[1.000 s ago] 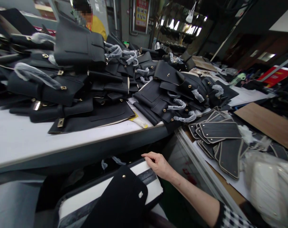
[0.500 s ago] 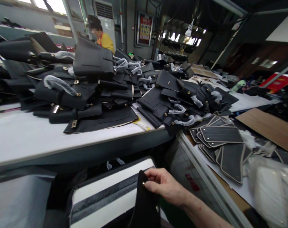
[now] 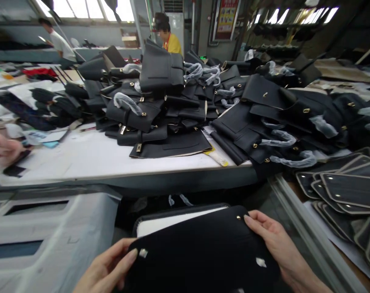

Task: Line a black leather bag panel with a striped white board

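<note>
Between my two hands a black panel (image 3: 200,252) with metal studs is spread out, its lower part cut off by the frame. My left hand (image 3: 111,266) pinches its left edge beside a silvery stud (image 3: 143,253). At the upper right corner, my right hand (image 3: 273,240) grips the panel with the thumb next to a small gold stud (image 3: 238,217). Behind and partly under the panel lies a black-edged piece with a white surface (image 3: 175,221), mostly hidden now.
Black bag pieces with plastic-wrapped handles (image 3: 160,106) are heaped on the white-topped table (image 3: 71,158) ahead. Trimmed dark panels (image 3: 353,187) are stacked at right. Grey sheeting (image 3: 81,228) covers something at left. A person in yellow (image 3: 173,42) and one in white (image 3: 62,44) are beyond.
My view has turned left. My left hand has come into the frame and taken hold of the panel, which is now spread across the white-surfaced piece rather than held edge-on by my right hand.
</note>
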